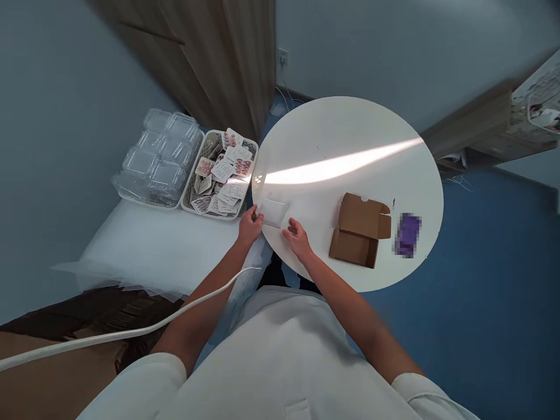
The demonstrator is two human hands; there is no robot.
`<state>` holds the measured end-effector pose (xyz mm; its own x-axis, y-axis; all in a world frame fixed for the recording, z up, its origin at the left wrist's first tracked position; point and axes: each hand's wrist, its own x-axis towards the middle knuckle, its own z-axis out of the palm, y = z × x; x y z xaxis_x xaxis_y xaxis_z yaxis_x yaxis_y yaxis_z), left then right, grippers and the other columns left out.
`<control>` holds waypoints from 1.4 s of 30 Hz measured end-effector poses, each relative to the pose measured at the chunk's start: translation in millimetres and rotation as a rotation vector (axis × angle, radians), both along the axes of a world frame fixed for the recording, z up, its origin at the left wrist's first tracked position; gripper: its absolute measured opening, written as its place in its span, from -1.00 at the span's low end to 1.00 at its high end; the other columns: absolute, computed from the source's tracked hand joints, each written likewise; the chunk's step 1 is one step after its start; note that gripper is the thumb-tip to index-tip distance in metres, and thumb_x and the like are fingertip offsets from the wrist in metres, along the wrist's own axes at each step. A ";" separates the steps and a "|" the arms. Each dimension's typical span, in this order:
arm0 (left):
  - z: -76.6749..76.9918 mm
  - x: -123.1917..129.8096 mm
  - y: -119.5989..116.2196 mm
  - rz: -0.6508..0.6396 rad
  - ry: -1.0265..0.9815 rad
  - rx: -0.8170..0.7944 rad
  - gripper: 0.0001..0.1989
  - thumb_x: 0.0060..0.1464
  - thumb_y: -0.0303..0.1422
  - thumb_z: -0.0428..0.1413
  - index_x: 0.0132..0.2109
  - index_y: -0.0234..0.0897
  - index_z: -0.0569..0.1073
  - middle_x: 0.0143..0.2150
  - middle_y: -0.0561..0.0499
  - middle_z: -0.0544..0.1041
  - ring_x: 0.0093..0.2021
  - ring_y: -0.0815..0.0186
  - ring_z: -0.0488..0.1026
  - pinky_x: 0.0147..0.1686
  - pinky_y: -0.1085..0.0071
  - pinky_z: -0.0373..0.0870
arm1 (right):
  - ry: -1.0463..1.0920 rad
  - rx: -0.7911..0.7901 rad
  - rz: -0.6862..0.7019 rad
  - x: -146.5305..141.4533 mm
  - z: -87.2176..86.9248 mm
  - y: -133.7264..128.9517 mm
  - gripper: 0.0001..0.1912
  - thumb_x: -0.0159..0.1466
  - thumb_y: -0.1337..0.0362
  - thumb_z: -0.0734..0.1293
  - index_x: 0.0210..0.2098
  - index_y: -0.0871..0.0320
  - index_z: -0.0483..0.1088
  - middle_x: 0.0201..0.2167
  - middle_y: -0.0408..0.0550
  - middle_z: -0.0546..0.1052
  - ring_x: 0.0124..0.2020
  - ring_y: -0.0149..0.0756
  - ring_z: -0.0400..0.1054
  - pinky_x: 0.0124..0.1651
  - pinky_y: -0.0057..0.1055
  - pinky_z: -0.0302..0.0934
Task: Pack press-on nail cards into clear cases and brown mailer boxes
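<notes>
A small, flat, whitish translucent packet [275,212] is at the near left edge of the round white table [350,125]. My left hand [250,226] pinches its left end between thumb and fingers. My right hand [298,238] is by its right corner, with fingers bent but apart and nothing seen between them. What lies inside the packet, if anything, I cannot make out. To the right of my right hand lies an open brown cardboard box [361,224], its lid folded back.
Left of the table stands a white basket [186,201] heaped with printed cards [223,170]. Beside it are stacked clear plastic boxes [160,149] and translucent sheets [140,242]. A blurred purple item [408,234] lies at the table's right. A white cable [144,331] crosses near my left arm.
</notes>
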<state>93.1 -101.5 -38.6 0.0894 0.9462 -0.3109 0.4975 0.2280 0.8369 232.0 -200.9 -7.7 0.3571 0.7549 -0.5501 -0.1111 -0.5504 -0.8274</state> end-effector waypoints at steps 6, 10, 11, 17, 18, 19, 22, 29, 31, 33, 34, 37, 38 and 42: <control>7.4 4.6 -0.7 -0.254 0.126 0.085 -0.54 -0.03 -0.44 -0.02 0.07 -0.36 0.31 -0.12 -0.16 0.41 -0.10 0.16 0.35 -0.06 0.25 0.25 | -0.049 0.018 -0.019 -9.7 -1.8 17.3 -0.38 0.03 0.21 0.31 0.09 0.03 0.13 0.08 -0.05 0.26 -0.03 -0.27 0.24 -0.05 -0.31 0.20; 5.6 1.4 -7.3 -0.250 0.065 0.018 -0.53 -0.06 -0.42 0.01 0.06 -0.34 0.32 -0.15 -0.13 0.43 -0.22 0.22 0.39 -0.14 0.28 0.29 | -0.074 0.015 -0.031 -6.7 -7.2 16.4 -0.49 0.02 0.24 0.29 -0.01 0.06 0.22 -0.01 -0.05 0.33 -0.18 -0.34 0.31 -0.12 -0.33 0.22; 4.2 0.7 -10.0 -0.227 0.032 -0.013 -0.55 -0.07 -0.41 0.01 0.04 -0.34 0.35 -0.17 -0.11 0.44 -0.26 0.24 0.39 -0.17 0.29 0.30 | -0.066 0.007 -0.037 -5.3 -8.8 14.5 -0.53 0.02 0.24 0.29 -0.05 0.07 0.24 -0.04 -0.05 0.35 -0.23 -0.36 0.33 -0.15 -0.34 0.23; 0.7 0.9 -35.1 -0.045 -0.294 -0.285 -0.63 -0.16 -0.36 0.08 -0.12 -0.36 0.40 -0.36 -0.03 0.45 -0.38 0.34 0.38 -0.33 0.38 0.32 | -0.067 -0.065 -0.100 2.1 -15.5 -6.0 -0.67 -0.05 0.23 0.31 -0.26 0.12 0.27 -0.29 -0.12 0.40 -0.40 -0.42 0.29 -0.31 -0.41 0.23; 2.1 1.2 -39.7 -0.023 -0.334 -0.327 -0.62 -0.18 -0.36 0.10 -0.13 -0.36 0.39 -0.37 -0.02 0.45 -0.38 0.34 0.38 -0.34 0.39 0.32 | -0.061 -0.061 -0.103 2.8 -15.9 -10.1 -0.67 -0.05 0.23 0.31 -0.26 0.12 0.27 -0.30 -0.12 0.40 -0.41 -0.42 0.28 -0.31 -0.41 0.22; 4.2 1.6 -44.1 -0.002 -0.360 -0.359 -0.61 -0.20 -0.35 0.11 -0.14 -0.36 0.37 -0.37 -0.02 0.44 -0.38 0.35 0.38 -0.35 0.40 0.32 | -0.053 -0.053 -0.105 3.4 -15.8 -14.3 -0.67 -0.05 0.23 0.31 -0.27 0.12 0.27 -0.30 -0.12 0.39 -0.41 -0.43 0.28 -0.31 -0.41 0.22; 15.4 3.2 -56.1 0.031 -0.377 -0.414 -0.57 -0.25 -0.35 0.14 -0.13 -0.35 0.34 -0.37 -0.01 0.43 -0.38 0.37 0.38 -0.35 0.41 0.31 | -0.022 -0.012 -0.102 6.8 -11.6 -28.7 -0.68 -0.05 0.23 0.31 -0.27 0.13 0.27 -0.30 -0.12 0.38 -0.41 -0.43 0.28 -0.32 -0.42 0.21; 50.6 29.9 -89.9 -0.108 -0.449 -0.465 -0.44 -0.24 -0.27 0.16 -0.02 -0.30 0.27 -0.34 0.01 0.41 -0.39 0.39 0.39 -0.36 0.40 0.34 | -0.036 0.123 -0.066 45.2 18.2 -75.5 -0.69 -0.03 0.21 0.30 -0.27 0.12 0.26 -0.27 -0.12 0.36 -0.48 -0.47 0.26 -0.35 -0.42 0.22; 57.0 49.4 -102.6 -0.174 -0.412 -0.383 -0.49 -0.22 -0.25 0.16 -0.05 -0.29 0.31 -0.35 0.04 0.39 -0.41 0.41 0.38 -0.37 0.41 0.34 | -0.087 0.151 -0.061 65.8 27.0 -92.8 -0.70 -0.02 0.21 0.29 -0.27 0.12 0.25 -0.29 -0.12 0.37 -0.47 -0.45 0.26 -0.36 -0.42 0.23; 61.6 74.0 -115.3 -0.240 -0.371 -0.295 -0.55 -0.21 -0.27 0.16 -0.10 -0.28 0.35 -0.37 0.06 0.38 -0.42 0.42 0.38 -0.37 0.42 0.34 | -0.148 0.172 -0.068 88.4 33.2 -110.5 -0.71 0.00 0.21 0.28 -0.26 0.12 0.25 -0.31 -0.11 0.39 -0.45 -0.41 0.28 -0.36 -0.40 0.24; 63.4 87.6 -121.4 -0.274 -0.348 -0.256 -0.58 -0.20 -0.28 0.16 -0.11 -0.28 0.36 -0.36 0.06 0.37 -0.43 0.42 0.38 -0.36 0.42 0.34 | -0.178 0.180 -0.075 99.8 34.9 -119.0 -0.71 0.01 0.21 0.27 -0.25 0.11 0.25 -0.32 -0.11 0.40 -0.44 -0.39 0.29 -0.35 -0.39 0.24; 67.9 128.1 -137.5 -0.351 -0.246 -0.149 -0.62 -0.15 -0.28 0.13 -0.11 -0.27 0.38 -0.31 0.03 0.39 -0.41 0.40 0.40 -0.34 0.40 0.35 | -0.274 0.186 -0.089 131.3 35.3 -140.8 -0.72 0.05 0.22 0.24 -0.23 0.10 0.23 -0.31 -0.09 0.42 -0.41 -0.34 0.32 -0.33 -0.35 0.25; 69.0 140.3 -142.0 -0.374 -0.206 -0.117 -0.62 -0.13 -0.28 0.11 -0.11 -0.27 0.38 -0.29 0.01 0.39 -0.40 0.39 0.41 -0.33 0.39 0.36 | -0.308 0.179 -0.084 140.3 34.2 -146.5 -0.72 0.06 0.23 0.23 -0.21 0.10 0.22 -0.29 -0.09 0.42 -0.40 -0.33 0.32 -0.32 -0.34 0.25; 70.0 176.6 -154.1 -0.444 -0.075 -0.013 -0.64 -0.10 -0.36 0.07 -0.08 -0.26 0.36 -0.30 0.00 0.43 -0.40 0.36 0.43 -0.29 0.36 0.37 | -0.464 0.131 -0.014 167.4 28.3 -160.7 -0.71 0.09 0.29 0.18 -0.16 0.10 0.20 -0.18 -0.07 0.38 -0.37 -0.33 0.32 -0.25 -0.30 0.23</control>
